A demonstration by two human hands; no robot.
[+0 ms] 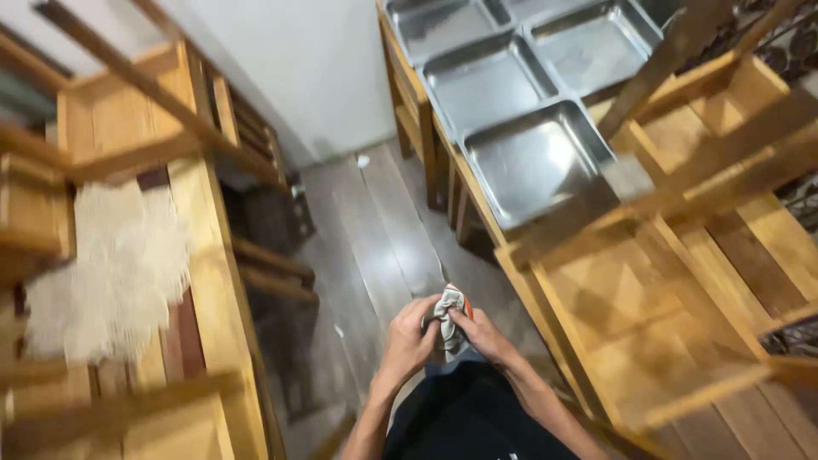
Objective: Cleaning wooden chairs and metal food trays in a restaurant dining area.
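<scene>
Both my hands meet in front of my waist over the dark floor. My left hand [407, 342] and my right hand [484, 334] together grip a small crumpled grey cloth [446, 317] with an orange edge. The cloth bunches between my fingers, so most of it is hidden. Below them I see my dark shirt [469, 422].
Several shiny metal trays [532, 162] lie on a wooden table to the upper right. Upturned wooden chairs [682, 281] rest on the tables at right and left [128, 128]. A pale fluffy mat [111, 264] lies on the left table. A narrow dark wood floor aisle [366, 247] runs ahead to a white wall.
</scene>
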